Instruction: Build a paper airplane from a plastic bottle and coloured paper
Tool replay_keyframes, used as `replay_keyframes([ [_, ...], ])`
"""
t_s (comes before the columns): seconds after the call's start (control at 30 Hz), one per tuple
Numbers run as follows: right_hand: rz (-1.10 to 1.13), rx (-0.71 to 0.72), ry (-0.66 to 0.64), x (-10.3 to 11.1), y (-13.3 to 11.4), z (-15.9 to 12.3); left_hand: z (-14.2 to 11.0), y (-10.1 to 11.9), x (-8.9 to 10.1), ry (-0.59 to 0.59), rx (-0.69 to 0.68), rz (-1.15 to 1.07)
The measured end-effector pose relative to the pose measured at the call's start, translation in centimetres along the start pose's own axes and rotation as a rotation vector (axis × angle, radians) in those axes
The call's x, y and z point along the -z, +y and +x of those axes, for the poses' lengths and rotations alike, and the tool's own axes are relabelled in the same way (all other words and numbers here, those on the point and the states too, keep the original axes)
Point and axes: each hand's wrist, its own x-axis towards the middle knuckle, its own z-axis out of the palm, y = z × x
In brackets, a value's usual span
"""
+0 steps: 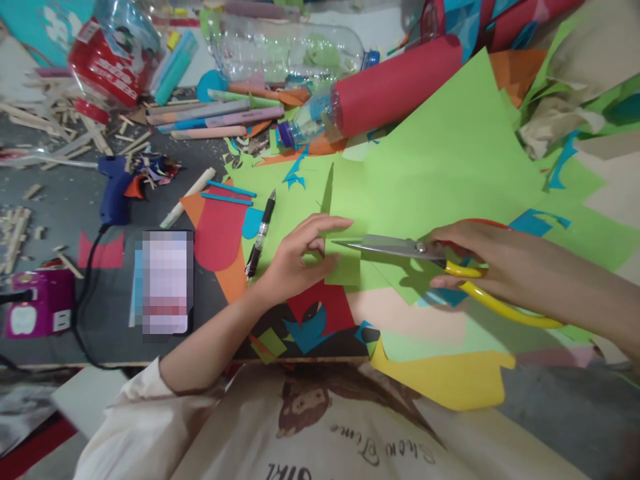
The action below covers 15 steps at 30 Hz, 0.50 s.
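Note:
My right hand (475, 250) grips a pair of scissors (390, 245) with yellow handles, its fingers around the handles. The metal blades look nearly closed and point left across a piece of light green paper (345, 267). My left hand (305, 257) pinches that paper's left edge, the thumb in front and the index finger stretched out above. The scissor tip lies close to my left thumb and index finger. A large green sheet (425, 153) spreads beneath and behind the blades. Left of my left hand lies a black pen (261, 233).
A blue glue gun (115, 190) and a phone (167, 283) lie at the left. Clear plastic bottles (285, 50), a red-wrapped bottle (400, 87) and several markers (215, 120) fill the back. A yellow paper piece (450, 380) overhangs the front edge. Coloured scraps lie around.

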Motion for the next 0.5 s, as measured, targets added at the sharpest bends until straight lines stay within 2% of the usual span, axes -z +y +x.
replay_keyframes([
  [0.23,0.053,-0.040,-0.071,0.25,-0.09,-0.05,-0.04,0.00,0.08,-0.002,0.046,-0.009],
  [0.5,0.076,-0.050,-0.089,0.27,0.16,-0.03,0.00,0.15,0.07,-0.008,0.054,-0.008],
])
